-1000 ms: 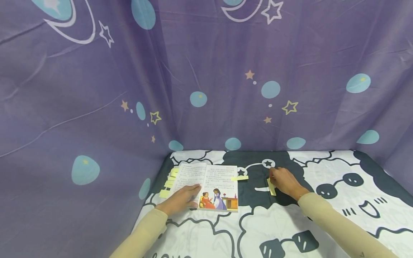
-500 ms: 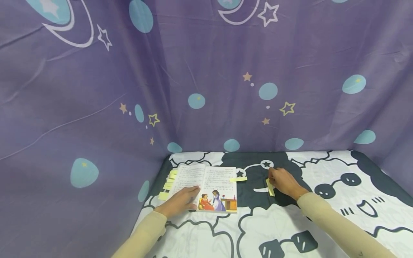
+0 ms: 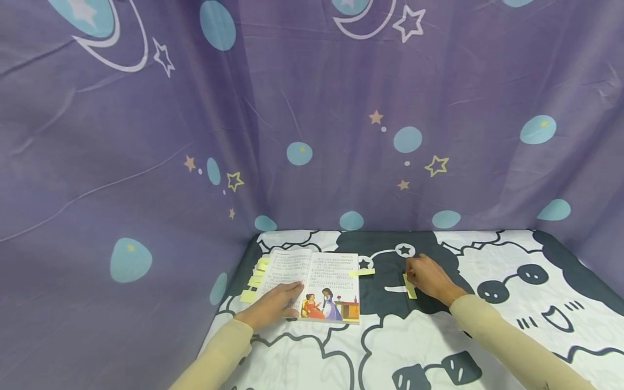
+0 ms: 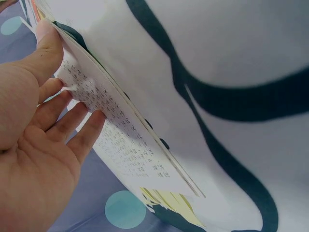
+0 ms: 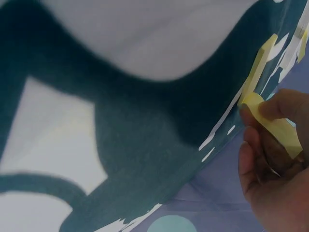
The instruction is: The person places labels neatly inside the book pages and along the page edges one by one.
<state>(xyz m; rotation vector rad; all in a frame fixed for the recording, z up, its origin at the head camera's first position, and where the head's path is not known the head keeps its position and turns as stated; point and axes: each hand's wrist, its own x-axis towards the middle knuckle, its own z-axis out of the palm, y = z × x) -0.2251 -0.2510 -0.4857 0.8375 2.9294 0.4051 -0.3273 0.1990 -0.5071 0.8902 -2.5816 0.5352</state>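
An open book lies at the left, its right page showing printed text and a coloured picture of two figures. My left hand rests on the lower left page with fingers extended. In the left wrist view its thumb lies near the lower edge and its fingers touch the text. To the right, my right hand pinches a yellow sticky note between thumb and forefinger. The sheet rises curved from the end of a narrow yellow sticky note pad lying on the dark cloth.
Several yellow sticky tabs stick out from the book's left edge. One more tab juts from the right page. A black-and-white patterned cloth covers the surface, and a purple curtain closes off the back and left.
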